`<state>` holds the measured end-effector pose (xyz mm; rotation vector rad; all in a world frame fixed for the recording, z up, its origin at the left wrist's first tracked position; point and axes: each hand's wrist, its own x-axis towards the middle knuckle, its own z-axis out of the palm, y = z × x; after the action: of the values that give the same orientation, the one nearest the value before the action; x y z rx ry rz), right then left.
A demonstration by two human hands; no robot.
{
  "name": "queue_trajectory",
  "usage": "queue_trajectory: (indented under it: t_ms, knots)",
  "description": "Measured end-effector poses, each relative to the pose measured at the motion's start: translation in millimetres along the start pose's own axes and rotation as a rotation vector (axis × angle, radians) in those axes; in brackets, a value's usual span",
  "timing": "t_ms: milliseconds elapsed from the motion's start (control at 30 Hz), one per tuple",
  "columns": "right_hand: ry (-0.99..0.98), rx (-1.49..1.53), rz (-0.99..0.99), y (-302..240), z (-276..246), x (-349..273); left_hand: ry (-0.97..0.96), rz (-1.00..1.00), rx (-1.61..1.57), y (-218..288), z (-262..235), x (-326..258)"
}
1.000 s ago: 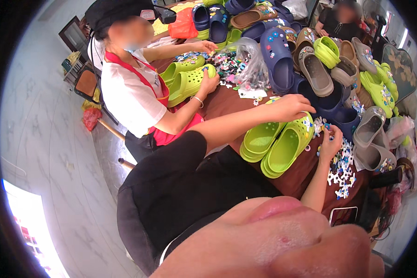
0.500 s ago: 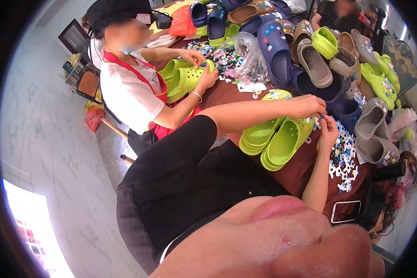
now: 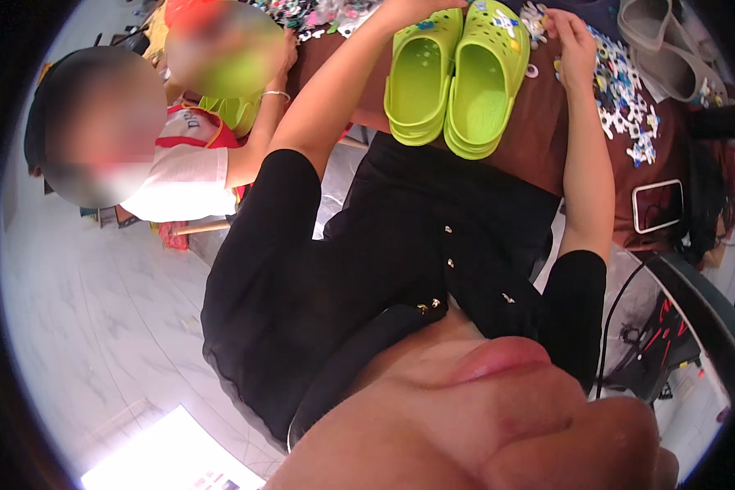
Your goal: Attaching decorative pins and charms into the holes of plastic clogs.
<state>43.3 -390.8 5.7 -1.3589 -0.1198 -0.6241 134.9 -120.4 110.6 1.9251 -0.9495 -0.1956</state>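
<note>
Co-worker [image 3: 189, 181] sits left of the lime clogs [image 3: 480, 94], which stand on brown cloth [image 3: 541, 122], left hand [image 3: 420, 10] at their toe end, right hand [image 3: 574, 45] just right, can't tell either grip, charms [image 3: 625, 102] beyond.

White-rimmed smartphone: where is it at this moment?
In the head view, the smartphone lies at the right on the brown tablecloth, below the shoe charms, right of the person's right forearm.
</note>
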Motion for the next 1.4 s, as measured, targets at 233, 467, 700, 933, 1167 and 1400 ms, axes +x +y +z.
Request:
queue_trajectory:
  t_ms: [233, 467, 700, 933, 1167, 1400]
  knots:
    - [-0.010, -0.060, 0.087, -11, 12, -17, -0.028, -0.050, 0.026, 1, 22, -17]
    - [-0.011, -0.017, 0.118, -13, 12, -17, -0.074, 0.009, 0.164, 9, 26, -8]
    - [-0.021, 0.015, 0.126, -11, 11, -15, -0.180, 0.120, 0.251, 15, 25, -10]
    - [-0.018, -0.048, 0.106, -8, 11, -15, -0.249, 0.314, 0.343, 25, 22, -13]
    - [-0.091, -0.132, 0.021, -18, 15, -12, -0.248, 0.627, 0.628, 34, 18, -11]
    - [-0.434, -0.545, -0.288, -48, 33, -26, -0.159, 0.690, 0.730, 35, 24, -16]
